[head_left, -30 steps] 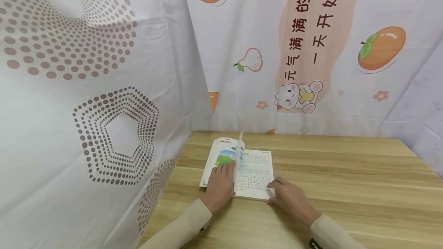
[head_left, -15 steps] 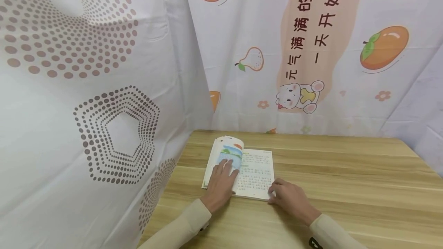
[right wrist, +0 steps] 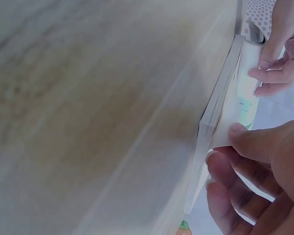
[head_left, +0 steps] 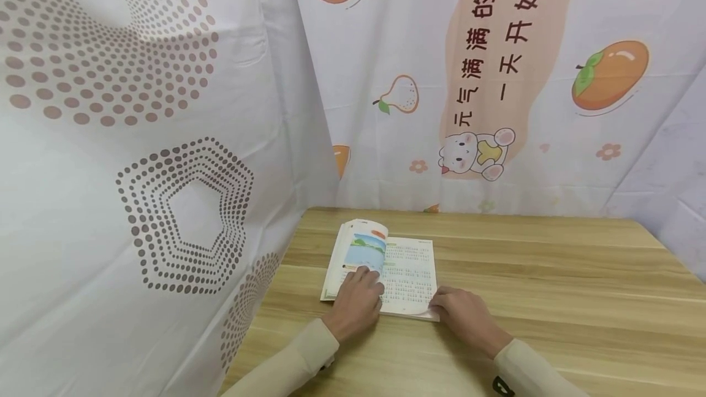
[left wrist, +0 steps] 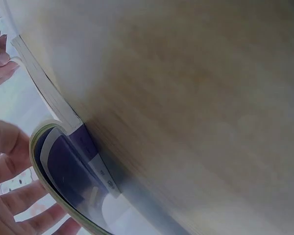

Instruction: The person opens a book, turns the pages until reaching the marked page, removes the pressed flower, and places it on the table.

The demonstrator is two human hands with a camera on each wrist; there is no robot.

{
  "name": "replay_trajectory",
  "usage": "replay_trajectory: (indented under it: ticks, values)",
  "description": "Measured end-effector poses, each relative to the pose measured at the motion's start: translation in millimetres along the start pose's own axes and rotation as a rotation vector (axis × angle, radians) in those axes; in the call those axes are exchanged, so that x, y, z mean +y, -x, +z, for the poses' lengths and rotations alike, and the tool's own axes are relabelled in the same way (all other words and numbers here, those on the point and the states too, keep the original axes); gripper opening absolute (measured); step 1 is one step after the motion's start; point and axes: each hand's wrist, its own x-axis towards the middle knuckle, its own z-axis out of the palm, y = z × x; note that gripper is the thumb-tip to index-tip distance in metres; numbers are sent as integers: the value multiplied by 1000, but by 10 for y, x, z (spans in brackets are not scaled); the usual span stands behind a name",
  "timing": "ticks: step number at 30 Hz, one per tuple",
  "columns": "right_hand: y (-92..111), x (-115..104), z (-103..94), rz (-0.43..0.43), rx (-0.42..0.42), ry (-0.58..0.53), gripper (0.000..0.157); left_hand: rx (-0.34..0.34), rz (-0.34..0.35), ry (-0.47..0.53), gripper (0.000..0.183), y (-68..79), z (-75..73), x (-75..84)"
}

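Observation:
An open book [head_left: 410,280] lies on the wooden table, a coloured landscape picture on its left page and printed lines on its right page. My left hand [head_left: 355,302] rests on the lower left page near the middle fold, fingers spread over the bowed pages in the left wrist view. At the lower right corner, my right hand [head_left: 466,318] pinches the corner of the right page [right wrist: 228,128] between thumb and fingers, and that corner bends up from the pages under it. The left wrist view shows the purple-and-white spine [left wrist: 90,149] and the curved left cover.
Wood-grain table [head_left: 540,274] extends to the right of the book and in front of it. A white dotted curtain [head_left: 165,213] hangs close on the left. Behind the table hangs a fruit-printed curtain [head_left: 375,139].
A standing page has come down onto the left side under my left hand, which then shifted slightly right and nearer. My right fingers have lifted the corner of the right page.

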Motion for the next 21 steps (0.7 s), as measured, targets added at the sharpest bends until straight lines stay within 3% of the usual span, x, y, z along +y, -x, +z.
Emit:
replay_trajectory:
  ticks: [6,13,21]
  values:
    - [11,7,-2,-3,7,28,11,-18,7,-9,27,1,23,31]
    - [-25,2,3,13,93,24,17,-88,-2,-51,53,-9,12,62]
    - [-46,-5,-14,-1,256,-24,24,-86,-8,-65,52,-13,16,76]
